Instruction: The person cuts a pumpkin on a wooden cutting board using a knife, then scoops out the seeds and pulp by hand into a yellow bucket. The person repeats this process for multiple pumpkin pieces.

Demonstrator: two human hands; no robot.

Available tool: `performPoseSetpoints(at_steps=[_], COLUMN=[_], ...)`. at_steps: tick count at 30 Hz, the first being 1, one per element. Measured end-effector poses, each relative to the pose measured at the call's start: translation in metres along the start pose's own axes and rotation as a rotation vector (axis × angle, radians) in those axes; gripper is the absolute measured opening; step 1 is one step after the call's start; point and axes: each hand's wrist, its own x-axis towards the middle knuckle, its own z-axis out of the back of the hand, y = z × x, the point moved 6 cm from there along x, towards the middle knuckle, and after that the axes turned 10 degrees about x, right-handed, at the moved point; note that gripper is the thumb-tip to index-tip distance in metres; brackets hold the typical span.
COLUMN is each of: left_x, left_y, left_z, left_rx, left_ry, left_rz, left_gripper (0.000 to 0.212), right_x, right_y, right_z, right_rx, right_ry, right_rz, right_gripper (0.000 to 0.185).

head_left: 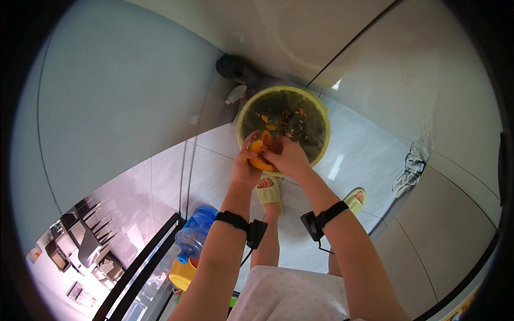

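Observation:
Orange pumpkin flesh [257, 146], with a hollow in it, rests in my left hand [245, 166], whose fingers curl around its left side. My right hand [293, 158] is at the hollow from the right, its thumb and fingers against the orange flesh; whether it grips a piece there is hidden. Both hands are over the near edge of a round bin with a yellow rim [326, 132], lined with a thin bag. Inside the bin lie orange scraps [271, 126] and several pale seeds [290, 134] on dark contents.
Behind the bin, a dark bottle-like container [237, 70] and a pale nozzle-like object [236, 94] stand by the wall. Large blue water bottles [192, 236] and a yellow container [181, 275] are at lower left, beside a black-framed glass door [140, 269]. A crumpled cloth [409, 168] lies at right.

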Motion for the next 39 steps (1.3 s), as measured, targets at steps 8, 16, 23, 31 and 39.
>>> performPoseSetpoints(at_steps=[8,16,23,31,39], left_x=[-0.002,0.008,0.009,0.003,-0.002], left_y=[-0.001,-0.008,-0.001,0.002,0.008], left_z=[-0.009,-0.003,0.005,-0.009,-0.007], left_rx=[0.063,0.03,-0.066,-0.005,0.092], left_ry=[-0.038,-0.032,-0.086,-0.091,-0.151], left_rz=[-0.004,-0.049,0.047,0.128,0.216], left_gripper=[0.061,0.059,0.055,0.045,0.047], right_x=[0.013,0.007,0.001,-0.012,-0.003], right_y=[-0.02,-0.015,0.021,0.044,0.038], right_z=[-0.02,0.005,0.02,-0.007,-0.02], right_rx=[-0.207,-0.14,-0.133,-0.304,-0.361], right_ry=[0.258,-0.025,-0.04,0.128,0.35], right_rz=[0.014,0.219,0.484,0.608,0.427], right_gripper=[0.036,0.025,0.039,0.058,0.043])
